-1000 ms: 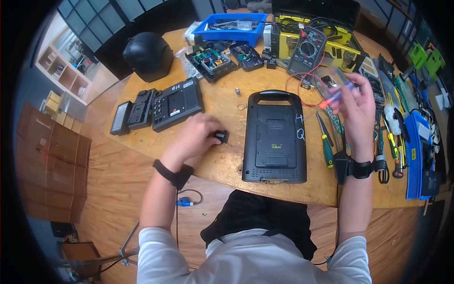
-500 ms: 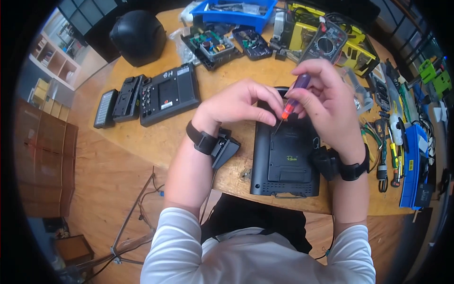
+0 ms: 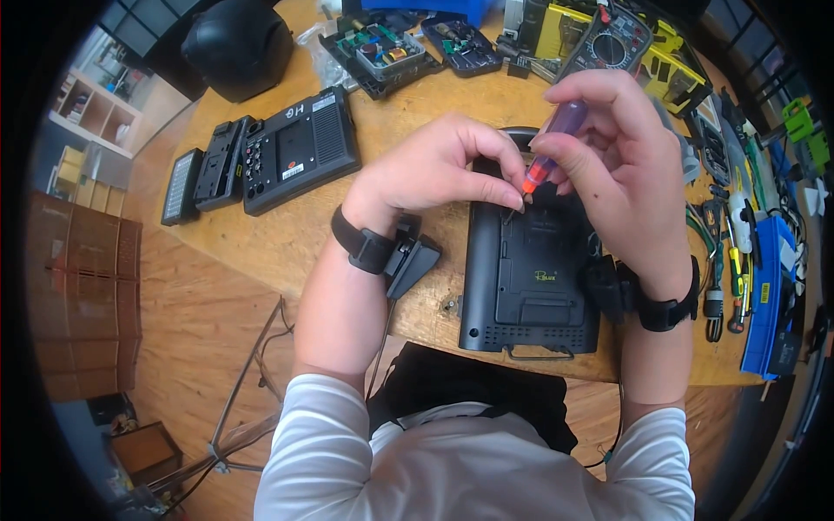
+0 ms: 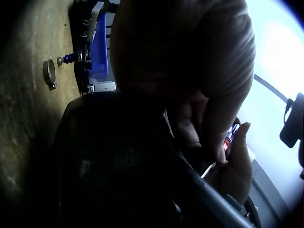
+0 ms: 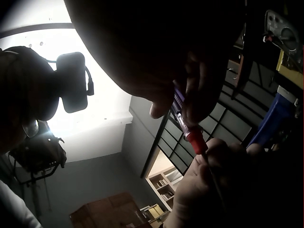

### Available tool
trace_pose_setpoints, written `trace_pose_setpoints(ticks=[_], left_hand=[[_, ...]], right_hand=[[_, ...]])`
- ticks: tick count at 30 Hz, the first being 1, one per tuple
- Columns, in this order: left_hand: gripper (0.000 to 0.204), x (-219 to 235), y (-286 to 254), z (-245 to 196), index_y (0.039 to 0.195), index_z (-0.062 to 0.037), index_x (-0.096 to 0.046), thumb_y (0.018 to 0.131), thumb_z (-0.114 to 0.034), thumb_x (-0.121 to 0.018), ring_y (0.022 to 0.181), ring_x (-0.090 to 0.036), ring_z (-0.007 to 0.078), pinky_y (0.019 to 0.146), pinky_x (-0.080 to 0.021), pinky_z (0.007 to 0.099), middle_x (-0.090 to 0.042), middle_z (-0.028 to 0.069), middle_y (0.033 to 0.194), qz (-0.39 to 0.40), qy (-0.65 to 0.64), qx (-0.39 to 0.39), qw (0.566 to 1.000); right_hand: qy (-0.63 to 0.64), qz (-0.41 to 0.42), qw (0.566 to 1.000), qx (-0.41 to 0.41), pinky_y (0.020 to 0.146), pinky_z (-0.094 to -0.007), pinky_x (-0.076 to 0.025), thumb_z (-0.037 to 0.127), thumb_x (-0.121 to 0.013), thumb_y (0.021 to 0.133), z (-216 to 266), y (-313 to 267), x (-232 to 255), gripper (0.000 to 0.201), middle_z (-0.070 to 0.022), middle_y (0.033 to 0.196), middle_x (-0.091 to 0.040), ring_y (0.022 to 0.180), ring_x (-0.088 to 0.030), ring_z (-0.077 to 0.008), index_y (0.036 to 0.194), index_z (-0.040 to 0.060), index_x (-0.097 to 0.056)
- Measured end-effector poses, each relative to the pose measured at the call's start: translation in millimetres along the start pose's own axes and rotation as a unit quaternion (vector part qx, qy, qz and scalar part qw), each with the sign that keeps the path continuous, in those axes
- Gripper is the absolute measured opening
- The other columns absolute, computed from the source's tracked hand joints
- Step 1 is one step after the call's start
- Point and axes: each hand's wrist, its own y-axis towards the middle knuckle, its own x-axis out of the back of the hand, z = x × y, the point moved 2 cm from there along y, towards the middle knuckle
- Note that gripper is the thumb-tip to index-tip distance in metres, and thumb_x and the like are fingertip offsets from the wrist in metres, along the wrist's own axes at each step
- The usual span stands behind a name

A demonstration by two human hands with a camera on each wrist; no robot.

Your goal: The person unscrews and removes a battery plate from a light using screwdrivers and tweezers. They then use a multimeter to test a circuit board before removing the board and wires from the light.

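A screwdriver with a purple handle and red collar (image 3: 567, 120) stands tilted above a black device (image 3: 543, 300) lying on the table, its thin shaft reaching down to the device's upper left part. My right hand (image 3: 612, 165) grips the handle between thumb and fingers. With thumb and fingertips, my left hand (image 3: 439, 169) pinches the shaft just under the collar. The right wrist view also shows the red collar (image 5: 195, 140) close above the left fingers (image 5: 199, 175). Fingers hide part of the shaft, and I cannot tell what the tip touches.
At the left lie a black panel device (image 3: 304, 152) and two smaller units. Opened electronics (image 3: 387, 56) are at the back, beside a multimeter (image 3: 612, 48). Hand tools and a blue tray (image 3: 764, 295) line the right side. A metal ring (image 4: 49, 73) lies beyond the device.
My left hand left the small black object on the table and came right to the screwdriver. My right hand brought the screwdriver left over the device. The head view has shifted too.
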Motion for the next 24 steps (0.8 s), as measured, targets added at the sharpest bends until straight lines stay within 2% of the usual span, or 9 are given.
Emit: trace_pose_setpoints(ticks=[3,5,8,10,15,19,21,23,24], left_hand=[[0.013,2,-2,-6,0.095,-0.0024,-0.075,0.085,-0.007,-0.082,0.092,-0.070,0.0124,0.086,-0.054,0.0266,-0.075,0.0044,0.093,0.012,0.017,-0.008,1.000],[0.013,1,-2,-7,0.095,-0.0029,-0.075,0.085,-0.007,-0.083,0.092,-0.070,0.0122,0.086,-0.053,0.0267,-0.075,0.0040,0.093,0.025,0.048,-0.021,0.998],[0.014,-2,-3,-7,0.095,-0.0037,-0.076,0.084,-0.008,-0.083,0.093,-0.069,0.0124,0.086,-0.053,0.0270,-0.075,0.0035,0.094,0.017,0.041,-0.028,0.999],[0.014,-3,-4,-9,0.097,-0.0035,-0.076,0.084,-0.007,-0.083,0.093,-0.069,0.0132,0.086,-0.053,0.0275,-0.076,0.0040,0.095,0.009,-0.001,0.013,1.000],[0.013,-4,-4,-9,0.095,-0.0031,-0.077,0.083,-0.004,-0.082,0.093,-0.070,0.0139,0.088,-0.053,0.0284,-0.076,0.0047,0.097,0.004,-0.001,-0.013,1.000],[0.011,-7,-6,-10,0.092,-0.0024,-0.077,0.082,-0.004,-0.083,0.093,-0.069,0.0142,0.088,-0.053,0.0285,-0.076,0.0046,0.096,0.003,-0.045,0.032,0.998],[0.012,-6,-6,-12,0.092,-0.0022,-0.077,0.082,-0.004,-0.083,0.093,-0.069,0.0143,0.088,-0.053,0.0284,-0.076,0.0048,0.096,0.005,-0.018,0.010,1.000],[0.013,-4,-4,-12,0.092,-0.0020,-0.076,0.081,-0.004,-0.084,0.093,-0.069,0.0144,0.089,-0.053,0.0284,-0.076,0.0050,0.096,0.006,0.008,-0.013,1.000],[0.014,-3,-3,-11,0.092,-0.0020,-0.076,0.081,-0.005,-0.084,0.094,-0.069,0.0146,0.089,-0.053,0.0284,-0.076,0.0052,0.096,0.009,0.013,-0.011,1.000]], right_hand=[[-0.033,-0.009,0.997,0.066,0.065,-0.0200,-0.052,-0.002,-0.071,0.092,5,0,0,0.027,-0.0047,0.090,-0.068,0.074,-0.067,-0.0092,0.118,0.0006,-0.064],[-0.074,0.010,0.980,0.182,0.068,-0.0215,-0.051,-0.003,-0.076,0.085,10,2,4,0.026,-0.0045,0.090,-0.067,0.077,-0.066,-0.0096,0.111,0.0009,-0.073],[-0.115,-0.024,0.974,0.194,0.068,-0.0239,-0.049,-0.002,-0.077,0.082,13,1,6,0.025,-0.0046,0.090,-0.066,0.080,-0.065,-0.0112,0.106,0.0020,-0.078],[-0.110,-0.028,0.974,0.198,0.069,-0.0247,-0.049,-0.002,-0.077,0.081,16,1,4,0.027,-0.0047,0.088,-0.066,0.080,-0.065,-0.0124,0.108,0.0026,-0.079],[-0.141,-0.022,0.972,0.189,0.070,-0.0270,-0.049,-0.001,-0.075,0.082,24,-2,5,0.029,-0.0070,0.087,-0.068,0.078,-0.065,-0.0168,0.110,0.0035,-0.079],[-0.080,0.036,0.976,0.200,0.074,-0.0283,-0.052,-0.001,-0.074,0.084,18,1,6,0.030,-0.0098,0.092,-0.071,0.081,-0.067,-0.0190,0.114,0.0002,-0.077],[-0.049,0.063,0.978,0.191,0.076,-0.0287,-0.053,-0.001,-0.073,0.086,17,0,3,0.030,-0.0103,0.094,-0.072,0.082,-0.067,-0.0187,0.116,-0.0011,-0.076],[0.073,0.007,0.994,0.080,0.078,-0.0296,-0.054,-0.002,-0.073,0.087,19,-2,-1,0.031,-0.0083,0.092,-0.072,0.085,-0.068,-0.0178,0.118,-0.0028,-0.075],[0.072,0.007,0.994,0.082,0.078,-0.0296,-0.054,-0.002,-0.073,0.087,20,-2,1,0.031,-0.0083,0.092,-0.072,0.085,-0.068,-0.0178,0.118,-0.0028,-0.075]])
